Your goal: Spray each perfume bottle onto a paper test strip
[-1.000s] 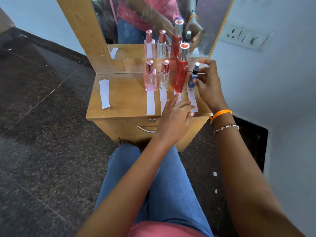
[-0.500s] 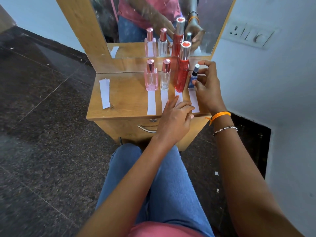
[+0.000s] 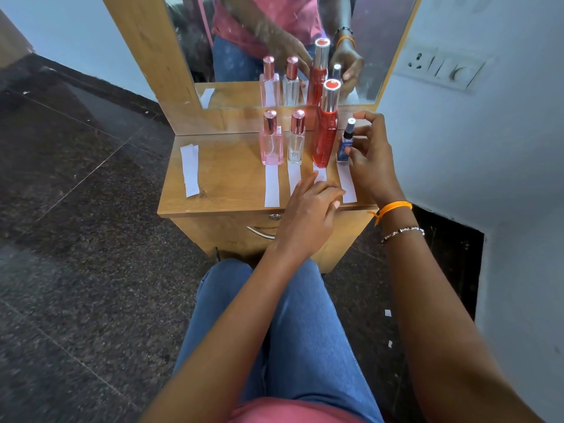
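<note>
Blue bottle (image 3: 346,141), rightmost on the bench (image 3: 232,184), sits loosely pinched in my right hand (image 3: 370,157); my left hand (image 3: 308,209) lies flat on strips. A nudge could topple the tall red bottle (image 3: 326,132) just beside.

A small table (image 3: 225,190) of light wood-grain laminate, smooth with a soft sheen, has a metal drawer handle (image 3: 259,232) on its front. At twelve o'clock stands a glossy mirror (image 3: 244,41) in the same wood finish. Four bottles look like clear, shiny glass: a pink bottle (image 3: 271,148) and a clear bottle (image 3: 296,145), both with polished rose-metallic caps, a tall red bottle (image 3: 325,138) with a brushed silver cap, and a small blue bottle (image 3: 345,145). Matt white paper strips (image 3: 272,187) lie flat. The floor (image 3: 76,209) at nine o'clock is polished speckled dark stone. Blue denim covers the legs (image 3: 290,325).
</note>
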### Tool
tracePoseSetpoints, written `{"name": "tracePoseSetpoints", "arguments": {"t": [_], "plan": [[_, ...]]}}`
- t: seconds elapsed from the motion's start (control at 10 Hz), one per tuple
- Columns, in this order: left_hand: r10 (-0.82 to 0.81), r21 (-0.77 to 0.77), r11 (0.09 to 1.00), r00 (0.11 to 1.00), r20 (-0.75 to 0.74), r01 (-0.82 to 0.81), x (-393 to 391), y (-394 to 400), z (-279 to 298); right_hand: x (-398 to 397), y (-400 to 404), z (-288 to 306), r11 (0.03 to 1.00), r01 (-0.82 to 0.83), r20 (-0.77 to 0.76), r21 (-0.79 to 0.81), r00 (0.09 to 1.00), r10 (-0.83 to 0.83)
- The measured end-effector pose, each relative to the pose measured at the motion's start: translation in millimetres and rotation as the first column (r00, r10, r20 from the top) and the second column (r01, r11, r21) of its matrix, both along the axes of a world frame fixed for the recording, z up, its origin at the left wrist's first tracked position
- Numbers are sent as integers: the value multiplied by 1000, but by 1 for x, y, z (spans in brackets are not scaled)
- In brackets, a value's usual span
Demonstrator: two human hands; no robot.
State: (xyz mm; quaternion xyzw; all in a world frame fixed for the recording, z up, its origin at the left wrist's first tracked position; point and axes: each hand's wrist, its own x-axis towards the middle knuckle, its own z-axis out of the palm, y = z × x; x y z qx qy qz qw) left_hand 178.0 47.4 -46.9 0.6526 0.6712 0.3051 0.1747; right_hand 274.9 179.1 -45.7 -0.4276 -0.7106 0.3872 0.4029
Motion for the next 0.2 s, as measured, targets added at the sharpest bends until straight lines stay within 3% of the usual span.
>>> {"name": "tracePoseSetpoints", "arguments": {"t": [0.2], "plan": [[31, 31, 999, 998, 53, -33, -5, -3, 3, 2, -5, 5, 1000, 17, -37, 16, 999, -16]]}}
